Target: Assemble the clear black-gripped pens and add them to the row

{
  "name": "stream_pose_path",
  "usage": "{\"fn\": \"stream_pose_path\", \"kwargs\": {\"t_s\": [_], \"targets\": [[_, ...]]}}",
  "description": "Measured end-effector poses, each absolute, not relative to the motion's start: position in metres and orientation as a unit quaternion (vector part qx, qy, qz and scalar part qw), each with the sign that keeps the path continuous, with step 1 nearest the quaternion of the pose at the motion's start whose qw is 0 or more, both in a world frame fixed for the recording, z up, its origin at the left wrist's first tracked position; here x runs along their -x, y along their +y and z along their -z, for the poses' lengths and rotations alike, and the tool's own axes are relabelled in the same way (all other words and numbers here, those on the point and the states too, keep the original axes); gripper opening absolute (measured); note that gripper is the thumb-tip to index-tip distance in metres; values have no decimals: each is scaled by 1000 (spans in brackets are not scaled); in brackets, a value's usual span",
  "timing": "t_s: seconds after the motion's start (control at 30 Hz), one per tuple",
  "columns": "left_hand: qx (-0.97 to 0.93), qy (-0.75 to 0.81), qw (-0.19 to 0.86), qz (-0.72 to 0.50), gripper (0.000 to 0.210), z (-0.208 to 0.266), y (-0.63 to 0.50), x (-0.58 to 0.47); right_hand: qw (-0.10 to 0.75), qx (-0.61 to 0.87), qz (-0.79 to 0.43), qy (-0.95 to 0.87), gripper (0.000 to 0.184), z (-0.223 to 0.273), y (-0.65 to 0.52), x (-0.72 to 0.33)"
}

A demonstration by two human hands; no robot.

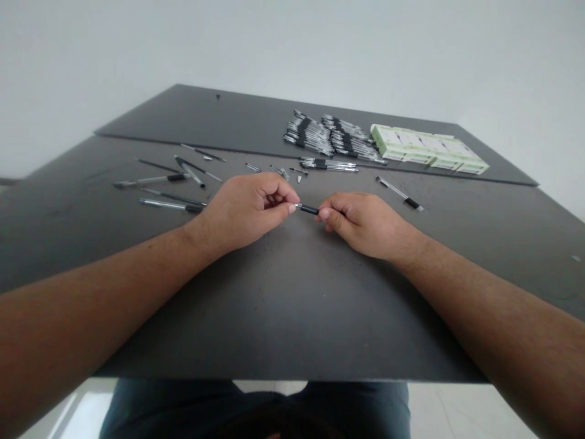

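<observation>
Between my two hands, above the dark table, is a pen with a black grip. My left hand pinches its tip end between thumb and forefinger. The barrel end sits in the closed fingers of my right hand, which hide the rest of the pen. Beyond my left hand lie small pen parts, among them a small white tip. Pen barrels and thin refills are scattered to its left.
Rows of pens lie toward the back of the table, beside green and white boxes. Several pens lie together near the table seam. A single barrel with a black grip is at the right. A small black piece sits far back.
</observation>
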State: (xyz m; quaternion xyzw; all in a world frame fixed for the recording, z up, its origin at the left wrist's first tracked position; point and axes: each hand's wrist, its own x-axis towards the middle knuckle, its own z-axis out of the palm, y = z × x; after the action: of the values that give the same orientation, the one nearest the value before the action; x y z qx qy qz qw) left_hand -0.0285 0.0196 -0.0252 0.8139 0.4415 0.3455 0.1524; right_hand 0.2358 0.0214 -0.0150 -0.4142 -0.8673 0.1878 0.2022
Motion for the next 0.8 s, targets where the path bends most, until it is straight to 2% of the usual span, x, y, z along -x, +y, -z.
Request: {"fn": "stream_pose_path", "kwargs": {"t_s": [0.17,0.3,0.43,0.6,0.8], "targets": [[-815,440,150,-346,14,24,19,28,212,435,-189,-855,20,14,21,-236],[-820,429,154,-347,14,25,20,29,199,421,-207,-861,28,15,21,-236],[-821,437,149,-337,14,25,20,29,228,431,-202,-849,21,16,21,-237],[-825,436,146,-327,14,23,19,29,203,428,-214,-854,28,16,21,-236],[-822,443,145,-326,15,22,18,29,190,432,-211,-856,24,15,22,-236]]}}
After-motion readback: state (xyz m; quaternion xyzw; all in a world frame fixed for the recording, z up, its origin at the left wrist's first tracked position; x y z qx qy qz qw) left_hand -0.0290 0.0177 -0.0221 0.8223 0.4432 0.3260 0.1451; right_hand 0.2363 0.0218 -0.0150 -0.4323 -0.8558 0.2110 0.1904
